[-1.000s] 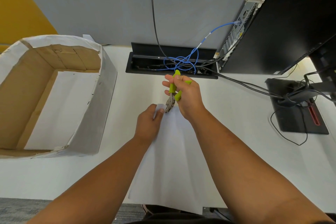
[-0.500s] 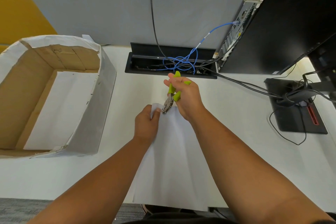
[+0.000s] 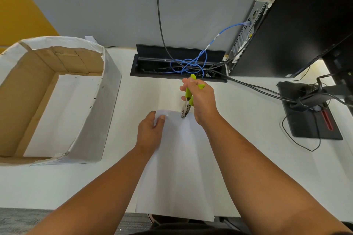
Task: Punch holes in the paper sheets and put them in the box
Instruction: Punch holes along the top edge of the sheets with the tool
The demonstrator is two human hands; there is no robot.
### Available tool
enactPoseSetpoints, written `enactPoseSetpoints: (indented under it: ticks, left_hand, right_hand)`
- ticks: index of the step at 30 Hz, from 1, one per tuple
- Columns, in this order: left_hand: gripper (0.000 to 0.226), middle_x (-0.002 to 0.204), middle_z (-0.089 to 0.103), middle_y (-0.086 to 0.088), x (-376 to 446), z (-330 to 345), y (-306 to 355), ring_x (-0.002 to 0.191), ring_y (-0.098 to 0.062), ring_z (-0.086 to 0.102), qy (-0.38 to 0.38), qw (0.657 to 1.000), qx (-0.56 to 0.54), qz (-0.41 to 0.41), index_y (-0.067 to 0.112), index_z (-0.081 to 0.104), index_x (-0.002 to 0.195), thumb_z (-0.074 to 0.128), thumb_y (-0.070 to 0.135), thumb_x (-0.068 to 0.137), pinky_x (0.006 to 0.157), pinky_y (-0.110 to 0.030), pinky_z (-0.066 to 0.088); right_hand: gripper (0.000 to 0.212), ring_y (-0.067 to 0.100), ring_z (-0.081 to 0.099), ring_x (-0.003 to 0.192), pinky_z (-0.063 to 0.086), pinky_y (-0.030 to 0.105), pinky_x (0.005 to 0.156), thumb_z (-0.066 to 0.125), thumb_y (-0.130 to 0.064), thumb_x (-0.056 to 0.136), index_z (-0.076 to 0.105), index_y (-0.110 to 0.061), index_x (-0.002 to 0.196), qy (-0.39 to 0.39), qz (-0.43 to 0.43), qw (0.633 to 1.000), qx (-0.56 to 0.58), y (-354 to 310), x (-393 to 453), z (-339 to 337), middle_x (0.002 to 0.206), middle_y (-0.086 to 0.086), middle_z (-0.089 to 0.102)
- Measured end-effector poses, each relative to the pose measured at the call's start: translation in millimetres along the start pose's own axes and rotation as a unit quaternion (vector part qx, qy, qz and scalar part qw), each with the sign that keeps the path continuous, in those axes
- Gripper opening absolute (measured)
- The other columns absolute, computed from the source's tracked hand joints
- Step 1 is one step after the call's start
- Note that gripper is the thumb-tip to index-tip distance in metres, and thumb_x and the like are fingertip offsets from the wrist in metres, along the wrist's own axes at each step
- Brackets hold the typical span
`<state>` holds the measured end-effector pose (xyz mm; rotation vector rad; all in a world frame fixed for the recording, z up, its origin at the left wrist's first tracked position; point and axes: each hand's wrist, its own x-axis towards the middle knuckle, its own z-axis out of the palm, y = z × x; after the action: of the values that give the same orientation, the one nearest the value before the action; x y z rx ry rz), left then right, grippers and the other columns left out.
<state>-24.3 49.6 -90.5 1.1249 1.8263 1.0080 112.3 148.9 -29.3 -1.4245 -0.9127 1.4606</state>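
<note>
A white paper sheet lies lengthwise on the white desk, its near end hanging over the front edge. My left hand pinches the sheet's far left corner, thumb on top. One small punched hole shows just right of that thumb. My right hand grips the green handles of a hole punch, and its metal jaws sit on the sheet's far edge, right of the hole. An open cardboard box, wrapped in white paper, stands at the left with white sheets lying on its bottom.
A black cable tray with tangled blue and black cables is set into the desk just behind the hands. A black computer tower stands at the back right. A monitor base with loose cables sits at the right.
The punch has shifted right along the sheet's far edge, leaving a hole near the left corner. My left hand stays pinching that corner.
</note>
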Motion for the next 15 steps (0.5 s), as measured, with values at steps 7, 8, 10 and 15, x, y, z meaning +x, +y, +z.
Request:
enactPoseSetpoints:
  ticks: [7, 8, 10, 15]
  left_hand:
    - [0.038, 0.096, 0.06, -0.02, -0.6, 2.4, -7.0, 0.077, -0.015, 0.053, -0.007, 0.999, -0.033, -0.008, 0.002, 0.055, 0.098, 0.052, 0.039, 0.096, 0.075, -0.04, 0.054]
    - [0.04, 0.096, 0.059, -0.022, -0.7, 2.1, -7.0, 0.077, -0.016, 0.052, -0.008, 0.999, -0.032, -0.009, 0.001, 0.054, 0.098, 0.052, 0.041, 0.096, 0.078, -0.046, 0.054]
    - [0.042, 0.097, 0.058, -0.022, -0.5, 2.1, -7.0, 0.078, -0.016, 0.051, -0.007, 0.999, -0.032, -0.012, 0.001, 0.054, 0.099, 0.052, 0.043, 0.095, 0.081, -0.049, 0.053]
    - [0.034, 0.096, 0.061, -0.016, -1.7, 0.1, -3.7, 0.082, -0.02, 0.056, -0.01, 0.999, -0.03, -0.013, 0.006, 0.057, 0.099, 0.051, 0.039, 0.097, 0.08, -0.039, 0.054]
  right_hand:
    - [0.025, 0.015, 0.066, 0.085, 0.058, 0.044, 0.087, 0.057, -0.031, 0.097, 0.07, -0.01, 0.099, 0.019, -0.016, 1.0, 0.013, 2.1, 0.7, -7.6, 0.098, 0.009, 0.07]
    - [0.023, 0.016, 0.066, 0.084, 0.058, 0.045, 0.087, 0.057, -0.031, 0.096, 0.069, -0.012, 0.095, 0.019, -0.017, 1.0, 0.015, 2.0, 0.9, -7.9, 0.099, 0.01, 0.071]
    - [0.021, 0.017, 0.066, 0.085, 0.058, 0.047, 0.087, 0.058, -0.032, 0.096, 0.069, -0.015, 0.089, 0.018, -0.021, 1.0, 0.012, 1.7, 1.3, -7.9, 0.101, 0.011, 0.072]
    - [0.023, 0.016, 0.066, 0.083, 0.058, 0.046, 0.086, 0.056, -0.034, 0.096, 0.068, -0.017, 0.086, 0.029, -0.026, 0.999, 0.001, 1.0, 2.3, -9.2, 0.1, 0.009, 0.073]
